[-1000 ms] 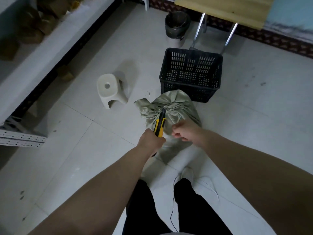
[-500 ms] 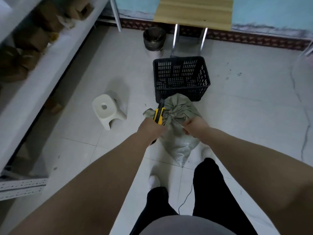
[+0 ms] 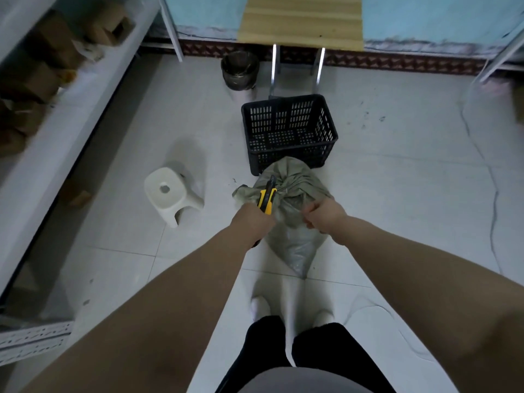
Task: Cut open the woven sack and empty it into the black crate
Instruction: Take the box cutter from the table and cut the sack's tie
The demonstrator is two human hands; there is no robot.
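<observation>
Black crate (image 3: pixel 283 150): on the floor, just beyond the sack.
Woven sack (image 3: pixel 295 239): on the floor, tied top between both grips.
Right grip (image 3: pixel 326 215): pinches the sack's fabric.
Left grip (image 3: pixel 252 222): curled round the knife.
Knife (image 3: pixel 267 200): yellow, tip at the sack's tied neck.

White tiled floor (image 3: pixel 397 208) carries the black crate (image 3: pixel 283 157), the woven sack (image 3: pixel 295 245) just beside it, 1 stool (image 3: pixel 167 199), 1 bin (image 3: pixel 239 70)

stool (image 3: pixel 170 195) left of sack (image 3: pixel 295 194)
</observation>
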